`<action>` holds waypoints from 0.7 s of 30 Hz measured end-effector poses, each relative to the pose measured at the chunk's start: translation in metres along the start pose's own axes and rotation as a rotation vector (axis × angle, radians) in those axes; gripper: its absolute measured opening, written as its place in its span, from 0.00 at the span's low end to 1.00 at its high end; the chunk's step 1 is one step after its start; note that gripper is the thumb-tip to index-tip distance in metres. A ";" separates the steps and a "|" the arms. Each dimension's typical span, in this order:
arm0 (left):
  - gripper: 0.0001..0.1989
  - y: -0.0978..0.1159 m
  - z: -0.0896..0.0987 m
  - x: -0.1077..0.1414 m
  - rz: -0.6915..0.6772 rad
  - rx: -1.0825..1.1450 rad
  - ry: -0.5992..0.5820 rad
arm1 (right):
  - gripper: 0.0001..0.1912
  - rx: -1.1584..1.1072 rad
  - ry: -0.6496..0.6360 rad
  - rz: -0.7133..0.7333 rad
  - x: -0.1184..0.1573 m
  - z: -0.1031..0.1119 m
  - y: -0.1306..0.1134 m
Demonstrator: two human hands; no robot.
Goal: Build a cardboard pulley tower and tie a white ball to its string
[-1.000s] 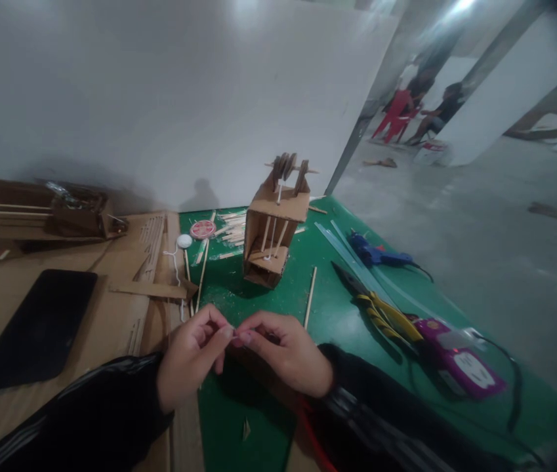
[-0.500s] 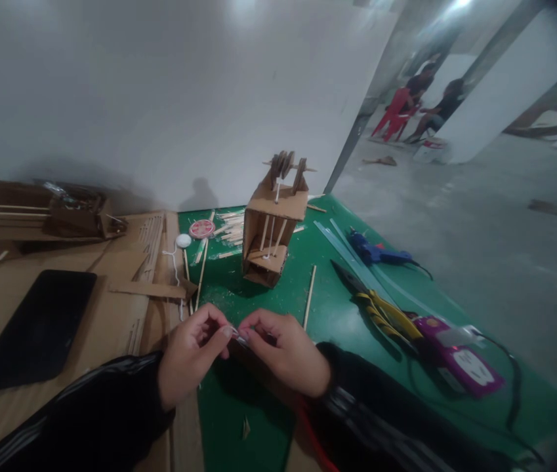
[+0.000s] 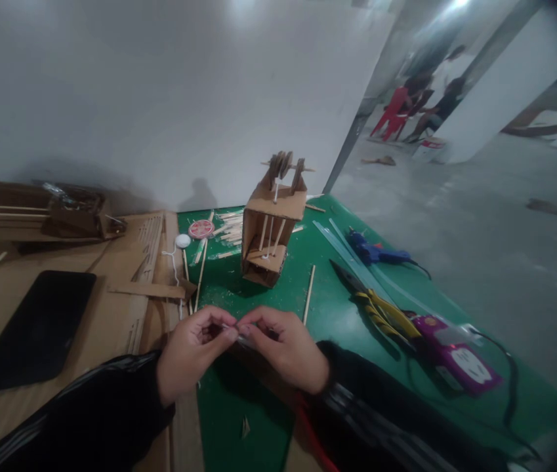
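Left hand [image 3: 193, 351], right hand [image 3: 285, 347]: fingers pinched on pale piece [image 3: 245, 341], tips meeting. Best: light grip, short span, clear of frame [image 3: 276, 205].

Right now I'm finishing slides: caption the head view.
Fingers pinch something pale near a cardboard tower and pliers on a green table.

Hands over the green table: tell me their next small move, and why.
Probably steady the small pale piece with the left hand while the right hand shifts its pinch slightly outward. The hands meet closely there and cover most of the piece, so a wider hold should expose more of it; what it is, I cannot tell.
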State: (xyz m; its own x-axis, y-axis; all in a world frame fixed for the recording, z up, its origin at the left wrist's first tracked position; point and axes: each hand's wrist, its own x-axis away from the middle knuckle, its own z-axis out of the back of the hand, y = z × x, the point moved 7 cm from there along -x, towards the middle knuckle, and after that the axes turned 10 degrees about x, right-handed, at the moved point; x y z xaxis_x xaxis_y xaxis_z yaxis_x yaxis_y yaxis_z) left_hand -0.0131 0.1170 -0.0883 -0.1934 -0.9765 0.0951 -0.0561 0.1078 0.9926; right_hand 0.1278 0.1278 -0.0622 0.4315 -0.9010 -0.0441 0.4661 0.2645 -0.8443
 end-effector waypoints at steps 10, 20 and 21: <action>0.08 0.002 0.001 0.001 -0.075 -0.142 0.002 | 0.11 0.024 0.008 0.065 0.003 0.001 -0.006; 0.04 0.015 -0.003 0.006 -0.241 -0.272 -0.070 | 0.06 0.194 -0.058 0.115 -0.002 0.007 -0.007; 0.04 0.016 -0.004 0.007 -0.265 -0.300 -0.072 | 0.06 0.176 -0.063 0.095 -0.002 0.007 -0.006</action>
State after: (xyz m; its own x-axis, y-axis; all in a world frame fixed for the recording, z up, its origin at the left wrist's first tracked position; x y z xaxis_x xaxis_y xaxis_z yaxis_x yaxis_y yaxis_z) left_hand -0.0114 0.1114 -0.0719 -0.2790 -0.9465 -0.1623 0.1730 -0.2158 0.9610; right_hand 0.1295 0.1305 -0.0538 0.5248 -0.8473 -0.0814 0.5464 0.4087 -0.7311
